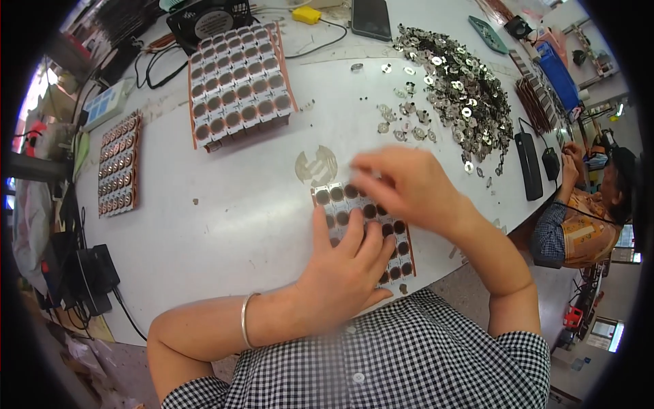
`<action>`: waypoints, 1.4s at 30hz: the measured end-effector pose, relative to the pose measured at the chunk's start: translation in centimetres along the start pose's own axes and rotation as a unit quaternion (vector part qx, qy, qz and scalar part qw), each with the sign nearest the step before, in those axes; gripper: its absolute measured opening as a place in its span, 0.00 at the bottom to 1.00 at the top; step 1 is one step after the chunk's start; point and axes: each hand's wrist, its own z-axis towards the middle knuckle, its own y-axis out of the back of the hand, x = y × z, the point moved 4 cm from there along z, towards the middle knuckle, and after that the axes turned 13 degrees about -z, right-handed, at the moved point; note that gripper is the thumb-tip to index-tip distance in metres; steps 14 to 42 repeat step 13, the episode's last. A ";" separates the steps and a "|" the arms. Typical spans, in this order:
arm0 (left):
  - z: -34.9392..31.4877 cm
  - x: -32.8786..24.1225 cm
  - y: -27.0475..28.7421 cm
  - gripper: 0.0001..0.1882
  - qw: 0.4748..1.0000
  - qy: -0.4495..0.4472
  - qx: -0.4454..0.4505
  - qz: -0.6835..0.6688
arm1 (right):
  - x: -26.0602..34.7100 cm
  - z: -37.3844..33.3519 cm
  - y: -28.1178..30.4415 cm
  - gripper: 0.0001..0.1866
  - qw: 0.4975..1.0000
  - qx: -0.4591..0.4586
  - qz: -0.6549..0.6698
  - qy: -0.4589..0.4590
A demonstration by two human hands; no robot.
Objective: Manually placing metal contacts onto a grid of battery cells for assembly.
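Note:
A panel of round dark discs in silvery and orange framing (403, 247) lies on the table in front of me. My left hand (347, 266) rests flat on it with fingers spread, covering part of the rows. Over the panel's far edge, my right hand (409, 184) is curled with thumb and fingers drawn in. Its fingertips are blurred, and what they hold, if anything, cannot be made out. Just beyond the panel is a round greyish mark (317, 165) on the table. Small round metal parts (466, 95) form a large heap at the far right, with several scattered beside it.
A stack of similar panels (240, 82) stands far left, another panel (119, 163) at the left edge. A phone (371, 19), a yellow connector (306, 15) with a cable, a green tray (488, 34) and a black bar (528, 165) lie around. Another person (586, 218) sits at right.

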 end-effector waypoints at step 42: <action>-0.1 0.6 0.2 0.40 1.000 -0.008 0.014 -0.012 | -2.9 8.3 -5.1 0.08 0.996 0.040 -0.084 0.010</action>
